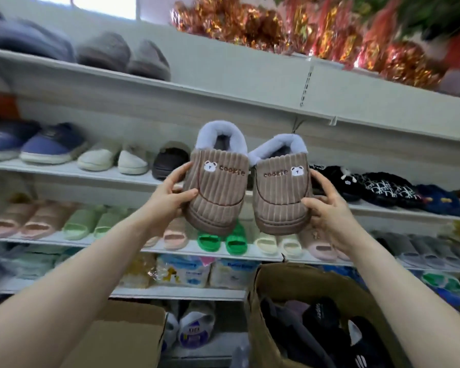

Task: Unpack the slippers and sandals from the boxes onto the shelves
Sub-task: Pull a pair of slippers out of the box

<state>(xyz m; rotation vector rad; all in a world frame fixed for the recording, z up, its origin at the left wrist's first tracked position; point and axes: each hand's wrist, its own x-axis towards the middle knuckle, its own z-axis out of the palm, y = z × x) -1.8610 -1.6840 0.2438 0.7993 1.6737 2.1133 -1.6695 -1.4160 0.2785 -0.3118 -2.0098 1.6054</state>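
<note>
You are gripping one brown slipper [215, 192] in your left hand [168, 197] and its mate [282, 197] in your right hand [327, 211], fingers curled around the sides, held up at centre. The shelf [72, 170] gap is lying behind them, toward twelve o'clock; keep the pair level and toes matching.

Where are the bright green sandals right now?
In the head view, the bright green sandals sit centre-frame on the lower shelf, directly below the held brown slippers, between a pink sandal and cream sandals.

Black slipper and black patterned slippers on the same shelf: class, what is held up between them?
In the head view, two brown corduroy slippers, one in each hand.
</note>
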